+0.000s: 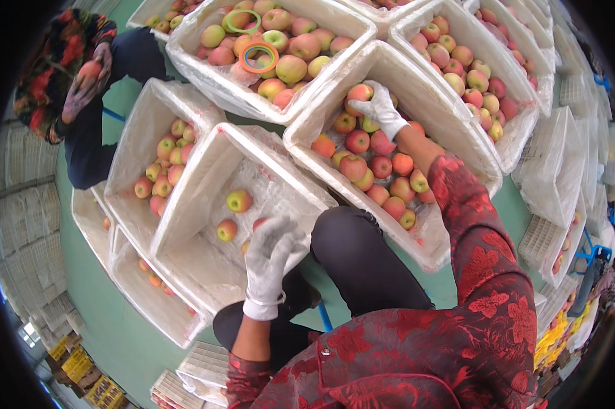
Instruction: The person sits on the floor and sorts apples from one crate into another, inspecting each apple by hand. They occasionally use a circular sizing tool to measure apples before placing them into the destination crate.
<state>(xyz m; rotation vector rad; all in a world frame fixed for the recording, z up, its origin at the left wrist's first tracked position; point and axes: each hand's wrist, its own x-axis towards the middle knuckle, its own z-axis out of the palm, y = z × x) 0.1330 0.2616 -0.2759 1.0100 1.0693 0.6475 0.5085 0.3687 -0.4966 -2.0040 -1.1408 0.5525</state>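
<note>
My right hand (381, 108), in a white glove, has its fingers around a red-yellow apple (360, 93) at the far end of a plastic-lined white crate (333, 110). Many apples (357, 141) lie below it in that crate. My left hand (270, 255), gloved too, hovers over the near side of another lined crate (195, 255); its fingers are apart and I see nothing in them. A few apples lie on that crate's liner, among them a green-red apple (239, 201) and a smaller-looking apple (227, 230). Others are partly hidden behind my left fingers.
A fuller crate (195, 66) ahead holds apples with an orange sizing ring (259, 56) and a green ring (243, 21) on top. Another person's hands (87, 84) hold an apple at the left. More apple crates (522, 128) stand right; stacked crates (29, 214) line the left.
</note>
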